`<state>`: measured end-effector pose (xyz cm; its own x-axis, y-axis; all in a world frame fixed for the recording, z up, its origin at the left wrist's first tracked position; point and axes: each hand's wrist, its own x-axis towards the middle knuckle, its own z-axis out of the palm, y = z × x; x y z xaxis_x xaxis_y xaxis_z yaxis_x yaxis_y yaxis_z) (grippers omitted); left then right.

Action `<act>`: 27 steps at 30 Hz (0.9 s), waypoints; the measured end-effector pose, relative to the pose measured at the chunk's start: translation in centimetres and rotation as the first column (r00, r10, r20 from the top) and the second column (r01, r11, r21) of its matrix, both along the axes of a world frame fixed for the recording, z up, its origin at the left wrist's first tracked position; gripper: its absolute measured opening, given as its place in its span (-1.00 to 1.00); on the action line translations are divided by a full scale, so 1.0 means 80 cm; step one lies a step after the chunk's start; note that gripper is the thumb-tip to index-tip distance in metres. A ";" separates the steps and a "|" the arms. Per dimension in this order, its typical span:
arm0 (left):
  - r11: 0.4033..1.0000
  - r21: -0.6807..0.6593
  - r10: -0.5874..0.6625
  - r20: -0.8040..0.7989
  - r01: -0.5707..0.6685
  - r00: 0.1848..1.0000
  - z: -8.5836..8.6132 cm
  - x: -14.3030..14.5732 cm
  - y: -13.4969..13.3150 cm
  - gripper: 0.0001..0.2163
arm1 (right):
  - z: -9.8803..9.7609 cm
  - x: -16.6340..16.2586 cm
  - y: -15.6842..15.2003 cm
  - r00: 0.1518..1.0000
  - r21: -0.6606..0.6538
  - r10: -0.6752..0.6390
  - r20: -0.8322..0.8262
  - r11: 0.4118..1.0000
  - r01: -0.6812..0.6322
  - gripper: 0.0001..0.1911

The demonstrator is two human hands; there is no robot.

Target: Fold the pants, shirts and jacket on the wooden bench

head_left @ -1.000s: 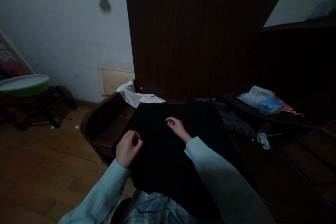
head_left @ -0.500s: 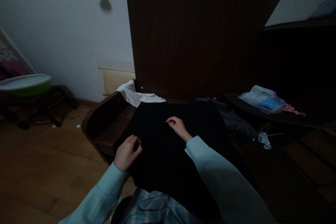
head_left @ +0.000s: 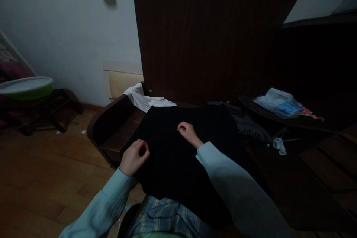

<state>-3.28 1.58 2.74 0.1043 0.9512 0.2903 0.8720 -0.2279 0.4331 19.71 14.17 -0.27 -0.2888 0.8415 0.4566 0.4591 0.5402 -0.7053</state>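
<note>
A black cloth garment (head_left: pixel 181 171) lies spread in front of me, its near edge over the blue plaid cloth on my lap. On its left side my left hand (head_left: pixel 135 156) is closed, thumb and fingers curled together in a pinch on the fabric. Farther up, near the middle, my right hand (head_left: pixel 189 133) pinches the same garment. A faint ridge in the dark fabric runs between the two hands. The exact grip is hard to make out against the black.
The garment rests on a dark wooden bench (head_left: pixel 107 119) with a white cloth (head_left: pixel 145 98) at its back corner. A plastic packet (head_left: pixel 279 104) sits on a dark surface at right. A green basin (head_left: pixel 30 91) stands on a stool at left. Behind rises a dark wooden panel (head_left: pixel 206 37).
Both hands stay closed in nearly the same places. My right hand's fingers have curled in slightly more, and a faint ridge now shows between the hands.
</note>
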 end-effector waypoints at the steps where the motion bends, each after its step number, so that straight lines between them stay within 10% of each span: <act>1: 1.000 0.005 0.006 0.001 -0.006 1.000 0.001 -0.004 0.002 -0.86 | -0.001 0.000 0.001 0.999 -0.007 -0.028 0.037 1.000 0.028 -0.84; 6: 0.974 0.018 0.226 -0.083 -0.225 0.971 -0.004 -0.047 0.020 -0.75 | 0.001 0.001 -0.003 0.989 0.055 -0.107 0.102 0.993 0.102 -0.83; 10: 0.924 -0.062 0.360 -0.193 -0.377 0.913 -0.012 -0.079 0.037 -0.62 | 0.007 -0.003 -0.014 0.986 0.189 0.088 0.145 0.975 -0.114 -0.73; 17: 0.867 -0.392 0.283 -0.122 -0.308 0.951 -0.007 -0.075 0.078 -0.49 | 0.005 -0.010 -0.019 0.938 0.177 0.203 0.282 0.950 -0.259 -0.77; 27: 0.973 -0.199 0.119 -0.005 -0.118 0.993 0.043 0.007 0.073 -0.58 | -0.001 -0.009 0.002 0.968 -0.239 0.251 -0.014 0.939 -0.247 -0.78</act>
<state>-2.74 7.40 6.20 -0.0140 0.9954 0.0952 0.8845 -0.0321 0.4655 19.00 14.34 -0.37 -0.5085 0.8252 0.2461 0.3440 0.4567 -0.8204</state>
